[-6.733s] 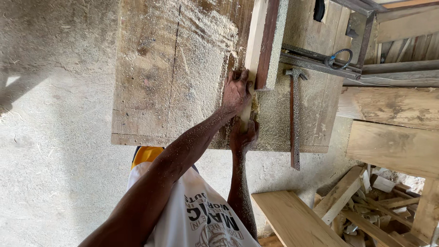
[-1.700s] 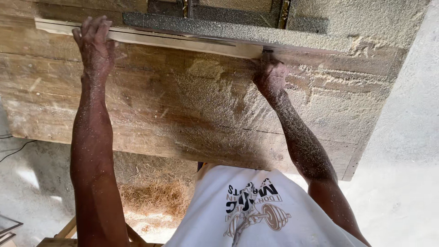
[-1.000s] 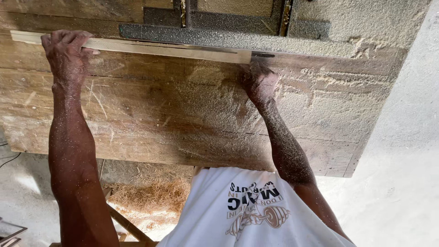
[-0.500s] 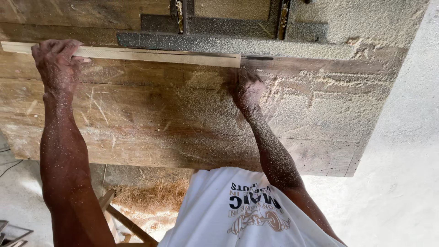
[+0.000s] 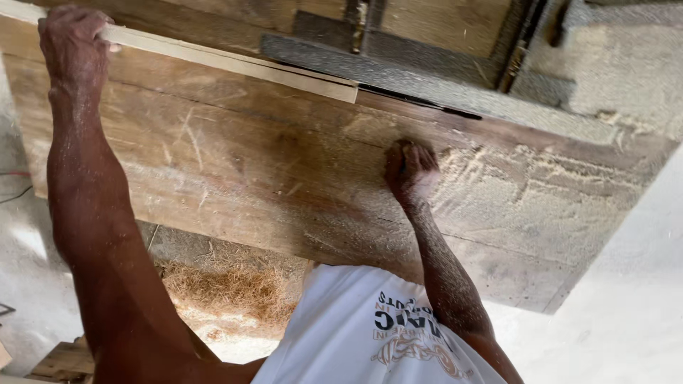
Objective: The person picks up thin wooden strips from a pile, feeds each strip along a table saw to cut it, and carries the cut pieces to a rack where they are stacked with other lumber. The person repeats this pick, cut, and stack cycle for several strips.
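Wood strip sits gripped in the left hand; right hand rests, seemingly fisted and empty, on the dusty table; strip could slip.

— What do we see around the work?
— A pale concrete floor, sunlit, with a heap of sawdust below the desk.
— And lower left?
— Possibly stacked planks; we can't tell.
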